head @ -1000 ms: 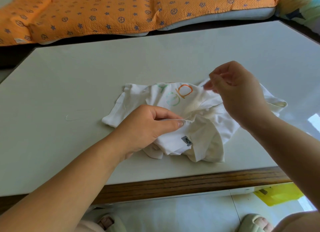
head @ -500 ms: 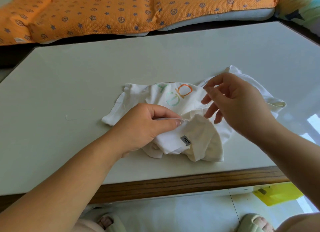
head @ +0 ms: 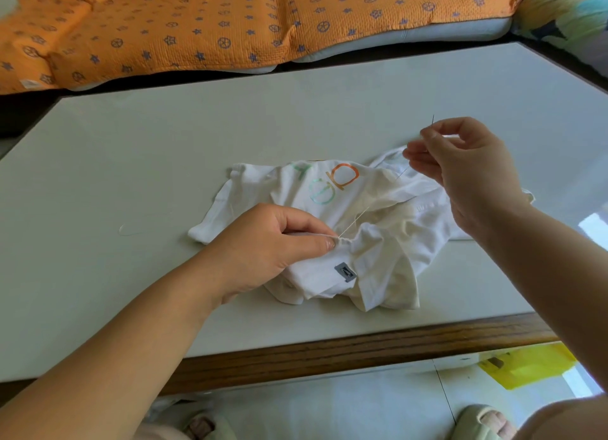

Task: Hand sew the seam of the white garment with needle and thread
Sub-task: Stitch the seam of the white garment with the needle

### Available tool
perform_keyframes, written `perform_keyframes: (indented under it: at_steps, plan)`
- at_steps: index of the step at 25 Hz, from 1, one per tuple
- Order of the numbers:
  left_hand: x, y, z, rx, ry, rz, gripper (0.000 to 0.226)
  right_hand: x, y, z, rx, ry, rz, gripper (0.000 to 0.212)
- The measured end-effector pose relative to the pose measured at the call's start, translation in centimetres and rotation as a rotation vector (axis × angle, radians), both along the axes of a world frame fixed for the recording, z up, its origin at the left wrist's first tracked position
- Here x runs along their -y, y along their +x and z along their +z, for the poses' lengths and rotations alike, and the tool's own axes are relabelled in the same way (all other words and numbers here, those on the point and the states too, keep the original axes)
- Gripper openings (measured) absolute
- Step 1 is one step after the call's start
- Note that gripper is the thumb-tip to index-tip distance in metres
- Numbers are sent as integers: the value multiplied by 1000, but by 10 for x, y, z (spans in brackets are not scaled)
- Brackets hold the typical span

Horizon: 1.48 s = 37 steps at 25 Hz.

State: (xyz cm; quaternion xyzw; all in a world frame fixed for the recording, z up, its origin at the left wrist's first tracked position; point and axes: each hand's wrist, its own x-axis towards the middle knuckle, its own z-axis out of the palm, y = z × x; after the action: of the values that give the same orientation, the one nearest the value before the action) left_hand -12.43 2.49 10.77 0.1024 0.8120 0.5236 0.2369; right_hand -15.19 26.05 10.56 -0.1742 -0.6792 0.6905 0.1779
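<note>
Right hand (head: pixel 467 173) rose up-right since half-second before, pinched needle (head: pixel 433 121), thread (head: pixel 358 216) drawn taut from seam. Left hand (head: pixel 263 248) pinched bunched seam of white garment (head: pixel 378 262), lying on counter (head: pixel 164 160).

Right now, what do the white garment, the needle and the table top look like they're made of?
White garment: soft matte knit, probably cotton; it crumples in loose folds. Needle: likely metal; a thin, stiff dark sliver. Table top: smooth, pale, semi-gloss, maybe glass or laminate; it reflects bright light, with a wood-grain front edge.
</note>
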Motion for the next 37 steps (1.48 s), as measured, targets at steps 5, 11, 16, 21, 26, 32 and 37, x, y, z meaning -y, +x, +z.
perform_keyframes:
  at_steps: [5, 11, 16, 21, 26, 32, 37]
  plan:
    - [1, -1, 1, 0, 22, 5, 10, 17, 19, 15, 6, 46, 173, 7]
    - [3, -2, 3, 1, 39, 21, 10, 49, 65, 32, 118, 442, 534, 9]
    - [5, -2, 2, -16, 28, 16, 9, 48, 68, 22, 222, 502, 601, 9]
    - [6, -2, 5, -18, 42, 49, 10, 48, 66, 17, 219, 542, 621, 13]
    - [6, -3, 4, -30, 48, 53, 11, 45, 65, 17, 217, 571, 611, 20]
    - [6, -4, 4, -30, 41, 68, 13, 47, 67, 20, 246, 613, 666, 25]
    - [6, -3, 4, -20, 47, 70, 12, 47, 68, 21, 240, 584, 688, 23]
